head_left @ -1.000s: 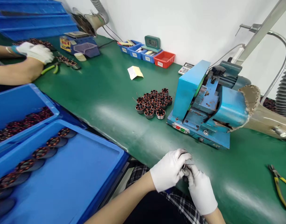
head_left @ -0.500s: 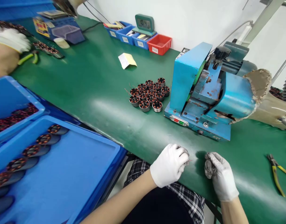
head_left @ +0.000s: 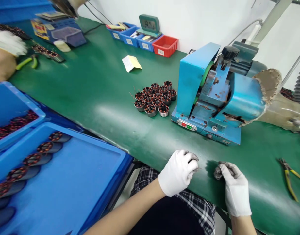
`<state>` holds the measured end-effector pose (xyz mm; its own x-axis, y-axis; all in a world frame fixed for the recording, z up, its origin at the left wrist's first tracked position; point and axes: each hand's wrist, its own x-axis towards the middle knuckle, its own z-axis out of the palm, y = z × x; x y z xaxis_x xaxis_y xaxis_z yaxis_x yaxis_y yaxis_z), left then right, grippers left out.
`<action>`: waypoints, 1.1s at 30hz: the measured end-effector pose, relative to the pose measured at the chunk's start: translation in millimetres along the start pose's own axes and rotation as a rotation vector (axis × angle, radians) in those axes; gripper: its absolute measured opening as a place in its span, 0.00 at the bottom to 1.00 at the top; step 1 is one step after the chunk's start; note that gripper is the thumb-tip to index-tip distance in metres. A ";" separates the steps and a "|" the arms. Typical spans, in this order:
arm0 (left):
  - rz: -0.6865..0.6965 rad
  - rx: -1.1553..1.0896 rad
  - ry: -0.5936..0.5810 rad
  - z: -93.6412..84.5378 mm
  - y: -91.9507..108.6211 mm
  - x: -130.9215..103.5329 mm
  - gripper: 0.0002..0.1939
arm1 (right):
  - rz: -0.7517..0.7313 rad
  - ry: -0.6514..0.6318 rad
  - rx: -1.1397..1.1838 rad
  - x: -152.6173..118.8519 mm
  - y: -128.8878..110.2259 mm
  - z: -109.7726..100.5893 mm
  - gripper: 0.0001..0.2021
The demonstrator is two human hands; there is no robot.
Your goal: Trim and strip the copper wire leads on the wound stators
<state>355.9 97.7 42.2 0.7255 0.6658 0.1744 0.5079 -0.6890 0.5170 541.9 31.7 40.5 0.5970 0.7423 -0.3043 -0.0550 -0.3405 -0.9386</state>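
Gripped in the left hand (head_left: 176, 173), above the near edge of the green table (head_left: 103, 98), a dark-rimmed part (head_left: 193, 159), mostly hidden by the white glove, with a thin wire (head_left: 199, 168) poking out toward the right hand (head_left: 235, 184). Fingers bunched together on the right, grey with smudges; impossible to tell whether around anything.

To the left, a large blue tray (head_left: 78, 169), with copper-wound rings (head_left: 45, 147) in a row down its left side. Just behind, a blue bin (head_left: 27, 97), with a heap of small dark-red pieces (head_left: 15, 126) low inside, too blurred to tell apart.

Along the wall, white-labelled small boxes side by side: in the first blue box (head_left: 116, 36), yellowish sticks; in the second blue box (head_left: 129, 41), small items too tiny to name; in the third blue box (head_left: 145, 45), flat pieces, just below a clock (head_left: 149, 23); then a red box (head_left: 167, 51). Out on the table, beside the blue machine (head_left: 190, 88), a tight cluster of coils (head_left: 150, 110). Far right, yellow-handled pliers (head_left: 288, 182).
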 end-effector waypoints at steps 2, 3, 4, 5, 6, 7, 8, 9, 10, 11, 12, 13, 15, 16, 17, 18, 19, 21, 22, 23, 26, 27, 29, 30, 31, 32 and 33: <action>0.000 -0.008 0.026 0.1 0.5 -0.1 0.03 | -0.003 -0.069 -0.045 -5.5 3.2 -2.7 0.13; -0.001 -0.012 0.030 -0.3 1.2 0.0 0.03 | -0.005 -0.091 -0.071 -9.0 5.4 -2.2 0.13; -0.006 -0.014 0.030 -1.0 2.0 0.2 0.04 | -0.011 -0.104 -0.091 -12.2 7.8 -1.0 0.13; -0.011 -0.013 0.026 -2.0 2.9 0.5 0.04 | -0.022 -0.115 -0.107 -14.9 10.4 0.7 0.13; -0.017 -0.010 0.019 -3.2 3.8 0.7 0.04 | -0.044 -0.130 -0.122 -16.9 12.9 2.7 0.13; -0.023 -0.006 0.011 -4.5 4.7 1.0 0.04 | -0.085 -0.149 -0.140 -18.2 15.1 4.8 0.13; -0.028 -0.003 0.001 -5.8 5.3 1.3 0.05 | -0.145 -0.171 -0.164 -19.0 16.9 7.1 0.12; -0.032 -0.001 -0.013 -7.0 5.9 1.5 0.05 | -0.224 -0.191 -0.196 -19.5 17.8 9.6 0.11; -0.036 -0.001 -0.030 -8.1 6.2 1.7 0.05 | -0.318 -0.212 -0.238 -19.8 17.9 12.4 0.10; -0.040 -0.002 -0.045 -9.0 6.5 1.9 0.05 | -0.416 -0.232 -0.289 -20.2 17.0 15.4 0.09; -0.046 -0.002 -0.056 -9.6 6.8 2.2 0.05 | -0.515 -0.251 -0.343 -20.6 15.3 18.6 0.08; -0.051 0.001 -0.062 -10.0 7.2 2.5 0.05 | -0.612 -0.274 -0.404 -20.9 12.9 21.6 0.06; -0.054 0.013 -0.071 -9.9 8.3 3.1 0.06 | -0.794 -0.306 -0.564 -20.3 7.3 26.2 0.05; -0.054 0.019 -0.077 -9.8 9.0 3.4 0.07 | -0.876 -0.322 -0.661 -19.2 4.6 27.5 0.07; -0.055 0.022 -0.085 -9.7 9.6 3.6 0.07 | -0.947 -0.344 -0.761 -17.5 2.3 27.9 0.08; -0.057 0.019 -0.089 -9.9 10.0 3.8 0.08 | -0.999 -0.368 -0.848 -15.2 0.4 27.7 0.09; -0.062 0.005 -0.086 -10.6 9.9 3.7 0.07 | -1.030 -0.391 -0.911 -12.6 -1.0 27.1 0.10; -0.071 -0.074 -0.050 -13.6 7.2 3.0 0.05 | -1.055 -0.422 -0.954 -7.5 -2.4 26.2 0.11; -0.072 -0.140 -0.035 -15.9 4.2 2.5 0.06 | -1.048 -0.427 -0.942 -5.3 -2.6 26.4 0.12; -0.068 -0.211 -0.033 -18.5 0.3 2.0 0.11 | -1.023 -0.424 -0.908 -3.6 -2.7 27.2 0.12; -0.072 -0.328 -0.080 -24.0 -14.8 1.5 0.35 | -0.861 -0.434 -0.731 -1.0 -2.0 31.6 0.09; -0.078 -0.326 -0.093 -24.1 -19.5 2.0 0.37 | -0.799 -0.437 -0.666 -0.6 -1.7 32.9 0.08; -0.088 -0.317 -0.079 -22.0 -25.5 3.8 0.32 | -0.739 -0.436 -0.582 0.0 -1.9 33.5 0.07; -0.088 -0.326 -0.060 -20.3 -26.2 4.8 0.29 | -0.742 -0.433 -0.566 0.1 -2.6 32.7 0.07; -0.086 -0.347 -0.041 -18.7 -25.2 5.7 0.28 | -0.764 -0.425 -0.561 0.0 -4.1 31.2 0.08; -0.091 -0.371 -0.015 -17.6 -22.4 6.5 0.29 | -0.801 -0.412 -0.564 -0.4 -6.5 29.1 0.09; -0.104 -0.396 0.012 -17.2 -18.2 6.9 0.31 | -0.846 -0.394 -0.575 -1.4 -10.0 26.9 0.10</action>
<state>343.6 119.7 48.4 0.6729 0.7311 0.1127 0.3589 -0.4558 0.8145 520.1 49.6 45.9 -0.0372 0.9604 0.2762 0.6947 0.2236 -0.6837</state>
